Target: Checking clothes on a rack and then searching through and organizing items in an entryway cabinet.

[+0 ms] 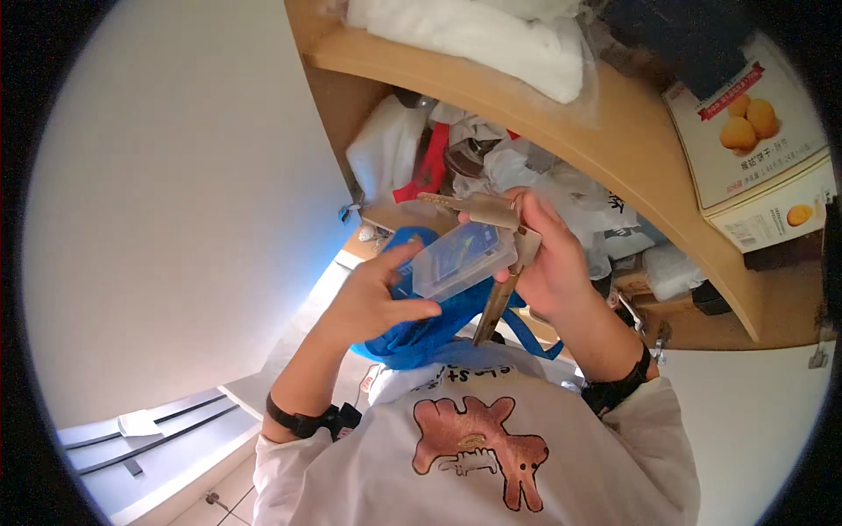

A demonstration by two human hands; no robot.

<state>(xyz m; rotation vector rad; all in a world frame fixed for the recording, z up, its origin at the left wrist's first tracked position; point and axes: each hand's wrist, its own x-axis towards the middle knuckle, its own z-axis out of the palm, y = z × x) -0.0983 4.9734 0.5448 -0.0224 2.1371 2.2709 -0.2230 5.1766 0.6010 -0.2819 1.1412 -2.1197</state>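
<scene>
My right hand (554, 259) is closed around a clear plastic box (463, 261) with something blue inside or on its lid. Held in the same hand is a bronze-coloured metal tool (493, 213), with a narrow toothed end pointing left and a long bar running down toward my shirt; its exact kind is unclear. My left hand (368, 294), slightly blurred, is beside the box's left end with thumb and fingers apart; whether a fingertip touches the box is hard to tell. Below both hands hangs a blue fabric bag (405, 344) with a strap.
Ahead stands an open wooden cabinet (526, 92) whose lower compartment holds plastic bags (526, 171) and a red strip (428, 165). A white door (184, 210) fills the left side. On the upper right shelf sits a cardboard box (754, 149) printed with round yellow food.
</scene>
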